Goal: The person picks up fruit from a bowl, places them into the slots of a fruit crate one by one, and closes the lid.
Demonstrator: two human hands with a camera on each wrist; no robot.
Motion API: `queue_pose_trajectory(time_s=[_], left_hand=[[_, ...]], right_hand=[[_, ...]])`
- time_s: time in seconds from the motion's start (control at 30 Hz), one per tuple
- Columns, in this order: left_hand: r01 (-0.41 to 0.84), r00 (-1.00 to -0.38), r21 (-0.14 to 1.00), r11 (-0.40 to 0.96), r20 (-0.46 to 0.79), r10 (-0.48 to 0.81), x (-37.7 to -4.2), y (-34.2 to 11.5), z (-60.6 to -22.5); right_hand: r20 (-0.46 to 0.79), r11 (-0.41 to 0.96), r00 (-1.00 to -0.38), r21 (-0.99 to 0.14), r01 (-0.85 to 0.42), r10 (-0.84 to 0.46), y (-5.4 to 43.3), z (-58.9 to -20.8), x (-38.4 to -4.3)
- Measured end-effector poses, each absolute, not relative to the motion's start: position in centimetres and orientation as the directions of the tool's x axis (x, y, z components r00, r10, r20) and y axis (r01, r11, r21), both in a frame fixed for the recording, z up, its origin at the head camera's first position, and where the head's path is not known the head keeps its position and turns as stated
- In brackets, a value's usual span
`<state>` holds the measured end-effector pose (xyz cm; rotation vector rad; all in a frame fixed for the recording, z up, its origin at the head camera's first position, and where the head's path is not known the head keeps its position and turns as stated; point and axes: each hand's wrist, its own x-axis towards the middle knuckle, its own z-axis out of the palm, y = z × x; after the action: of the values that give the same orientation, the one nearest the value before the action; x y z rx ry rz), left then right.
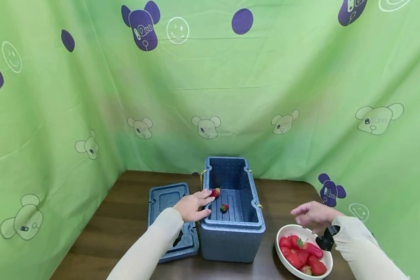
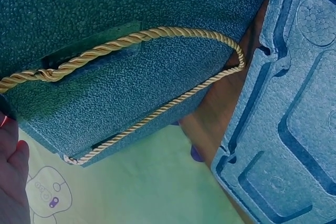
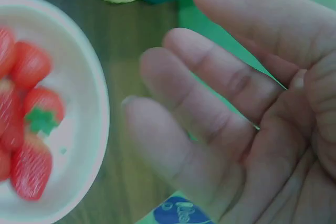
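A blue foam box stands with its top off, and two strawberries show inside it, one nearer its left wall and one on the ribbed floor. My left hand rests on the box's left rim with fingers spread; its fingertips overlap the first strawberry in the head view. Over the far edge of a white bowl hovers my right hand, fingers loosely bent and holding nothing, as its palm shows in the right wrist view. Several red strawberries fill the bowl.
The box's blue lid lies left of it on the brown wooden table. A twisted gold cord runs along the box's side. Green printed cloth hangs behind and on both sides.
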<state>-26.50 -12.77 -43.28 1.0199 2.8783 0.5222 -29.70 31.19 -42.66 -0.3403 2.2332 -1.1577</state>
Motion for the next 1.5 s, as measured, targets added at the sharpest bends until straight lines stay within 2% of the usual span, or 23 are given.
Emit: queue_pose_trajectory(time_s=[0.17,0.43,0.67,1.03,1.27,1.5], left_hand=[[0.608,-0.779,0.327,0.723,0.071,0.623,-26.4,-12.6,-43.6],[0.597,-0.790,0.327,0.732,0.084,0.607,-26.6,-12.9,-43.4],[0.624,-0.768,0.307,0.718,0.071,0.637,-26.9,-12.7,-43.3],[0.610,-0.781,0.309,0.730,0.076,0.620,-26.9,-13.0,-43.4],[0.608,-0.783,0.320,0.726,0.090,0.616,-27.0,-12.9,-43.8],[0.600,-0.790,0.325,0.731,0.093,0.607,-26.8,-12.9,-43.8]], right_hand=[[-0.451,0.611,-0.771,-0.785,0.102,-0.451,31.9,-44.7,-28.1],[-0.427,0.585,-0.781,-0.805,0.098,-0.457,31.7,-47.9,-26.9],[-0.470,0.577,-0.765,-0.800,0.160,-0.439,31.8,-50.4,-25.1],[-0.448,0.601,-0.778,-0.791,0.115,-0.440,30.5,-51.2,-24.9],[-0.452,0.636,-0.809,-0.761,0.130,-0.376,29.7,-52.0,-24.2],[-0.424,0.601,-0.803,-0.793,0.105,-0.420,29.3,-53.5,-24.0]])
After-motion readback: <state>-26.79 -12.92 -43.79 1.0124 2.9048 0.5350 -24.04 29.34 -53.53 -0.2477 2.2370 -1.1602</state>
